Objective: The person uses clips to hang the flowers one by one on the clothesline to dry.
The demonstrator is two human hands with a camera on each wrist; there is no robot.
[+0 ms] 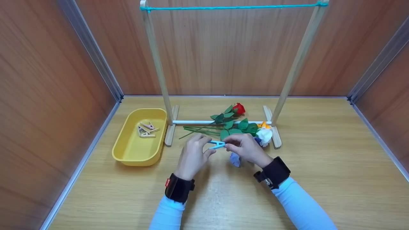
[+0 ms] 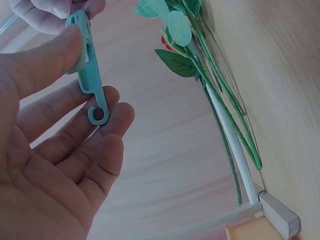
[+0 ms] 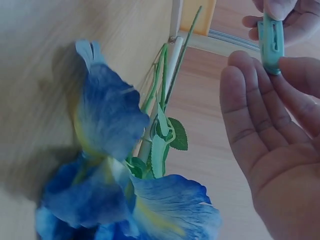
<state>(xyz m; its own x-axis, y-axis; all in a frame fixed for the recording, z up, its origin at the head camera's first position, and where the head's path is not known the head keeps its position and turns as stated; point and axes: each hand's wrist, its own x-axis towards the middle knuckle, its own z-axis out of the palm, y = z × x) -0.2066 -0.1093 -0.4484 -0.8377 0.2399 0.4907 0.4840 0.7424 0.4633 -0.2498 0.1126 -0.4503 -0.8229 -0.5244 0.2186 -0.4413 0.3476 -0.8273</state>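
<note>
A light blue clothespin [image 1: 218, 144] with a hooked end is held between both hands over the table. My left hand [image 1: 193, 156] pinches its left end between thumb and fingers; in the left wrist view the thumb lies along the clothespin [image 2: 90, 60]. My right hand [image 1: 247, 148] pinches the other end with thumb and forefinger, the remaining fingers extended in the right wrist view. Just behind the hands lie artificial flowers: a red rose [image 1: 239, 109], a white bloom [image 1: 264, 136], an orange one [image 1: 264, 125] and a blue iris [image 3: 107, 107], partly behind the right hand in the head view.
A yellow tub [image 1: 131, 145] at left holds several clothespins [image 1: 147, 127]. Behind the hands stands a wooden frame with two posts [image 1: 155, 51], a white bottom rod [image 1: 191, 122] and a turquoise string [image 1: 230, 7] across the top. Wooden panels [image 1: 230, 51] enclose the table.
</note>
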